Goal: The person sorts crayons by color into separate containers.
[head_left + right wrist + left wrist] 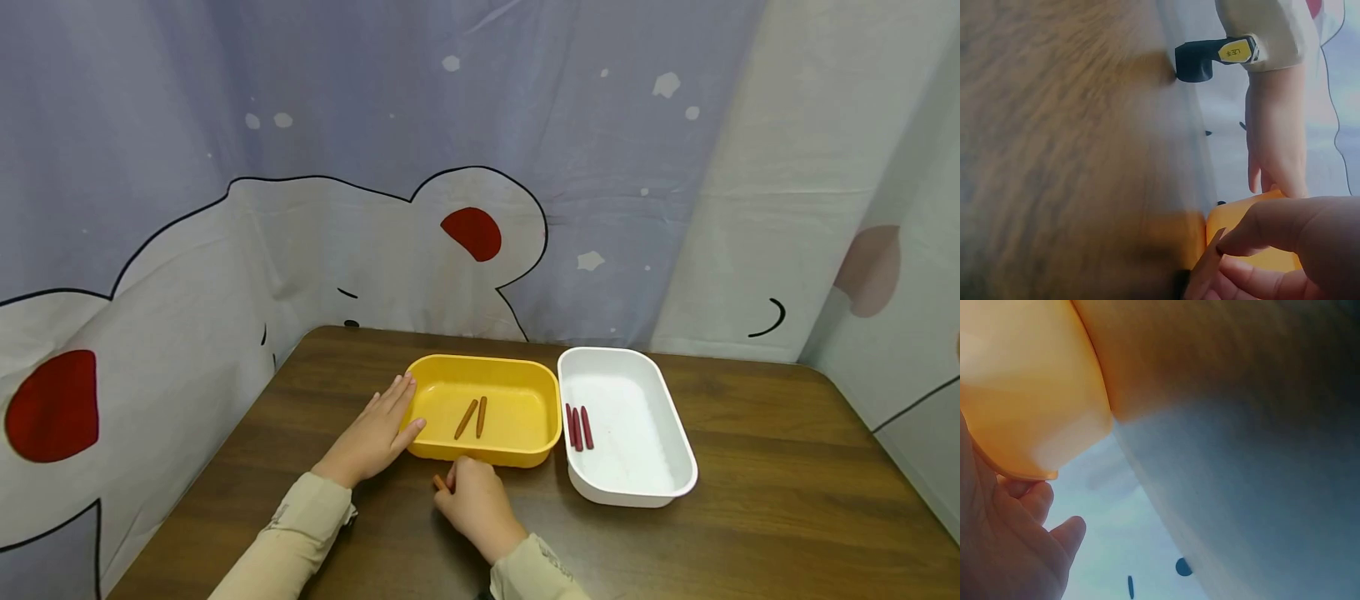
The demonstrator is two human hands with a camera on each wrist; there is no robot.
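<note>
My left hand (378,433) rests on the left rim of a yellow tray (517,400), fingers straight; the left wrist view has the hand against the tray's side. Just in front of the tray's near wall, low over the table, my right hand (480,504) pinches a brown crayon (439,482) between thumb and fingers. That crayon (1205,269) also shows in the right wrist view, its lower end cut off by the frame edge. Inside the yellow tray lie two more brown crayons (466,419), side by side and slightly splayed.
A white tray (637,433) stands right beside the yellow one, with three dark red crayons (577,429) along its left wall. Both trays are on a brown wooden table (772,467). A patterned curtain (360,250) hangs behind the table's far edge and at its sides.
</note>
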